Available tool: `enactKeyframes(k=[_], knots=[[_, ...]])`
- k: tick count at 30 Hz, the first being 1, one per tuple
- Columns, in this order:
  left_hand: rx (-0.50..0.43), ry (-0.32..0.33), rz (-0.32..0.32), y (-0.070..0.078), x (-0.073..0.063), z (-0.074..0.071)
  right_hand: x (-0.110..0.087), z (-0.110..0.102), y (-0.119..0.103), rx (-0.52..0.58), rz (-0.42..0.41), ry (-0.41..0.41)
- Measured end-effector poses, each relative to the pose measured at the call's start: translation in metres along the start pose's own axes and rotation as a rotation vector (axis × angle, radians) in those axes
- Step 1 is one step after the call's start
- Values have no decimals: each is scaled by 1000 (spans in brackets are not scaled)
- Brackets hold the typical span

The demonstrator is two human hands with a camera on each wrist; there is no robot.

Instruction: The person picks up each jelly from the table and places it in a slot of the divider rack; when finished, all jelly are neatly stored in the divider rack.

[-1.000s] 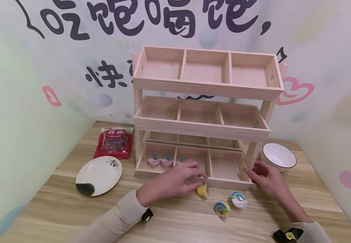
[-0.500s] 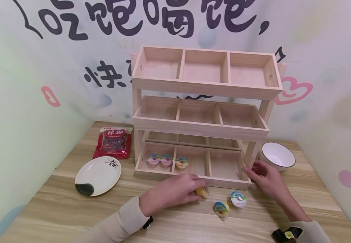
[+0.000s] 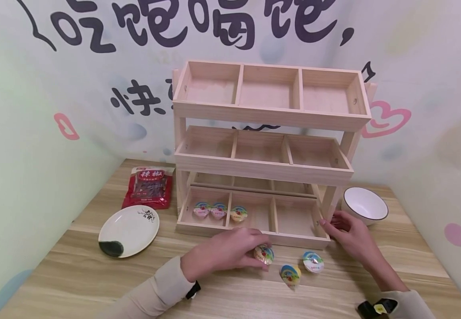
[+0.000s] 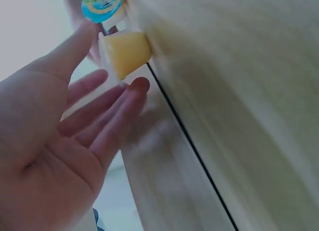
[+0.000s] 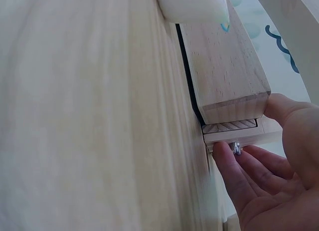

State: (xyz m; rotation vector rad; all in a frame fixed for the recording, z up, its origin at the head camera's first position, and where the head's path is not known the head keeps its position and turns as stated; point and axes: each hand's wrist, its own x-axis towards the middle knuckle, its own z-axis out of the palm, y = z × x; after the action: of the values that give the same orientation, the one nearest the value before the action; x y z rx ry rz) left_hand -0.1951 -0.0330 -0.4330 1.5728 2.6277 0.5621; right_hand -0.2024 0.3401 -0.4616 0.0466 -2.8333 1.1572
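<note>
The yellow jelly cup (image 3: 264,255) is just in front of the wooden rack (image 3: 270,114), lid tilted upward, between the thumb and fingers of the left hand (image 3: 224,250), much the nearer hand. The thumb lies on the person's side of it, the other fingers toward the rack; they bracket it narrowly, but from here I can't tell whether they pinch it or whether it rests on the desk (image 3: 262,301). It's a stubby thing, its axis apparently nearer upright than flat. The right hand (image 3: 351,235), well apart, grips the rack's lower right end. Between the hands lie a tipped cup (image 3: 290,275) and a pale-lidded cup (image 3: 313,262). The wood-grained desk meets a wall (image 3: 23,110) printed with big dark lettering.
</note>
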Motion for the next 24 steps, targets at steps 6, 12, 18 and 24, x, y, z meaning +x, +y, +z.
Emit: enactKeyframes(k=[6,12,18,24], knots=[[-8,-70,10,-4,-5,-4,3,5,-2,16,-17,-7],[4,-103,44,-4,2,-5,-1,0,3,37,-34,21],[-18,-137,62,-8,-2,-8,4,3,5,51,-33,8],[-40,-136,80,-8,0,-3,1,2,6,46,-16,4]])
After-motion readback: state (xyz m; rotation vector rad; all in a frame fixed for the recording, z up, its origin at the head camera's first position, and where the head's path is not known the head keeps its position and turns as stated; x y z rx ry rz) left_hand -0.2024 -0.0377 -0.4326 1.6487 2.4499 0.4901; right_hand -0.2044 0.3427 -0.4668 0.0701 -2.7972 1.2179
